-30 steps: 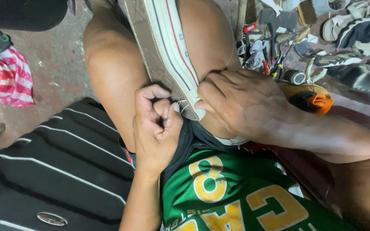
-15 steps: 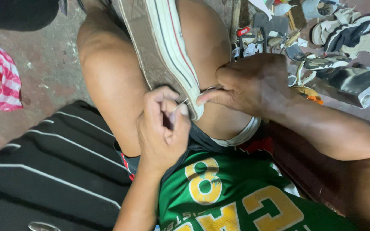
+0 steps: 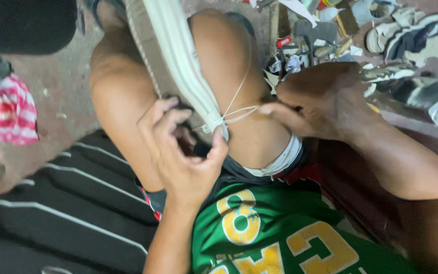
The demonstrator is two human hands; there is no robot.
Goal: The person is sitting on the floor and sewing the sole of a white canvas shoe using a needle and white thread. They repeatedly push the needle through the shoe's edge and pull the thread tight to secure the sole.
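Observation:
A white and beige shoe [image 3: 178,56] with a striped side is clamped between my bare knees, sole edge toward me. My left hand [image 3: 183,157] grips its near end, thumb pressed against the white edge and fingers curled over the sole. A white thread [image 3: 236,109] runs in loops from that edge off to the right. My right hand [image 3: 325,101] pinches the thread and holds it taut, a short way right of the shoe and in front of my right knee.
A heap of shoes, soles and small tools [image 3: 381,35] lies on the floor at the upper right. A red and white striped cloth [image 3: 11,111] is at the left. Black fabric with white stripes [image 3: 62,203] lies at the lower left. I wear a green jersey [image 3: 280,238].
My right hand has moved right, away from the shoe, drawing the thread out into visible loops. My left hand's fingers have loosened slightly but stay on the shoe.

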